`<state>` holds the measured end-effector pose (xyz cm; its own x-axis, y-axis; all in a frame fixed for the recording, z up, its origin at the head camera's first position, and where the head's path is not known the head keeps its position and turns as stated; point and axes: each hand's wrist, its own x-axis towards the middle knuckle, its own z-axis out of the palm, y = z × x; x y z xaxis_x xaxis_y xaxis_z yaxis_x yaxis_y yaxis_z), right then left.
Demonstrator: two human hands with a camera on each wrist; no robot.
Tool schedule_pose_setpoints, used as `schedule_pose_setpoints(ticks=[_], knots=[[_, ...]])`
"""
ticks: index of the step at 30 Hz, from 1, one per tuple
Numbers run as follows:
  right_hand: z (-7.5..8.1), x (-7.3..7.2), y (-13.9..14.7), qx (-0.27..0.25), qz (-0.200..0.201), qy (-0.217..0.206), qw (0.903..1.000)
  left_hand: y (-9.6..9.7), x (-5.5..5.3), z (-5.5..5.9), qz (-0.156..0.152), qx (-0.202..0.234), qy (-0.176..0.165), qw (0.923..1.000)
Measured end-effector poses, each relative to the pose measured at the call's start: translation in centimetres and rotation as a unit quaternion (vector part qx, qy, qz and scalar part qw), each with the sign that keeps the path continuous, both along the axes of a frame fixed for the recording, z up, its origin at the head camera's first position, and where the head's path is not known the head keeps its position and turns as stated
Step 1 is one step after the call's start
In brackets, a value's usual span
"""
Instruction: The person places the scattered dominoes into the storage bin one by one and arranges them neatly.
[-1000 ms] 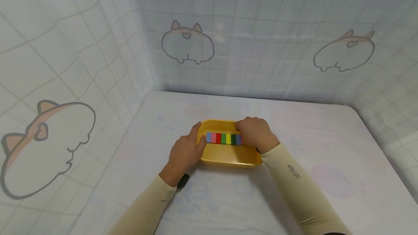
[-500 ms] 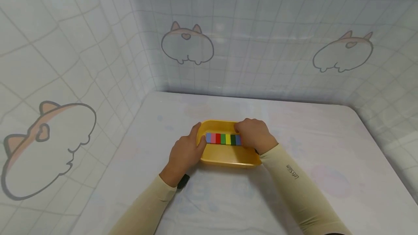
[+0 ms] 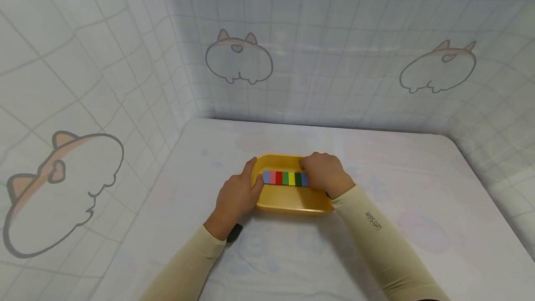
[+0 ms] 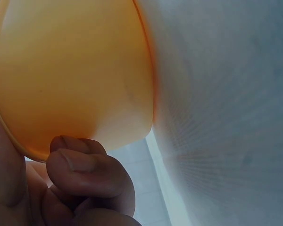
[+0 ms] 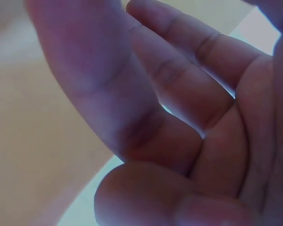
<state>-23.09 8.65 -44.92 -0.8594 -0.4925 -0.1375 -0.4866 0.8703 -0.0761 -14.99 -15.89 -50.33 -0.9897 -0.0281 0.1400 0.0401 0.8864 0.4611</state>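
A yellow plastic tray (image 3: 292, 201) sits on the white-covered table in the head view. Inside it lies a straight row of coloured blocks (image 3: 285, 178), including blue, pink, red, green and yellow. My left hand (image 3: 235, 195) grips the tray's left end, thumb over the rim; in the left wrist view its curled fingers (image 4: 92, 172) sit against the tray wall (image 4: 80, 70). My right hand (image 3: 328, 171) reaches over the tray's right end and touches or nears the row's right end. In the right wrist view its fingers (image 5: 179, 75) are slightly bent, thumb apart; the foremost fingertip is out of frame.
White grid-patterned curtains (image 3: 334, 73) with cartoon animal drawings stand at the back and both sides. The pale tablecloth (image 3: 397, 171) spreads around the tray. Both forearms wear beige sleeves (image 3: 378, 236), and a dark wrist device (image 3: 235, 233) shows at the left wrist.
My right hand and the row of blocks have shifted very slightly left in the head view, which itself drifts a little. My left hand keeps its hold on the tray.
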Motion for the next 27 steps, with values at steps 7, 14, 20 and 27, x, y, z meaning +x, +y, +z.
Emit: schedule_pose_setpoints(ticks=[7, 14, 20, 27], knots=[[0.1, 0.5, 0.1, 0.009, -0.017, -0.013, 0.9997, -0.2, 0.0, 0.1, -0.01, 0.0, -0.001, 0.9999], [0.9, 1.0, 0.0, 0.004, -0.026, -0.02, 0.9994, -0.9, 0.0, 0.1, -0.013, 0.001, 0.005, 0.9999], [2.0, 1.2, -0.3, 0.004, -0.029, -0.02, 0.9994, -1.8, -0.4, 0.3, -0.009, -0.004, 0.002, 0.9999], [3.0, 1.4, -0.4, -0.018, -0.008, -0.01, 0.9997, -3.2, -0.7, 1.0, 0.009, -0.002, -0.009, 0.9999]])
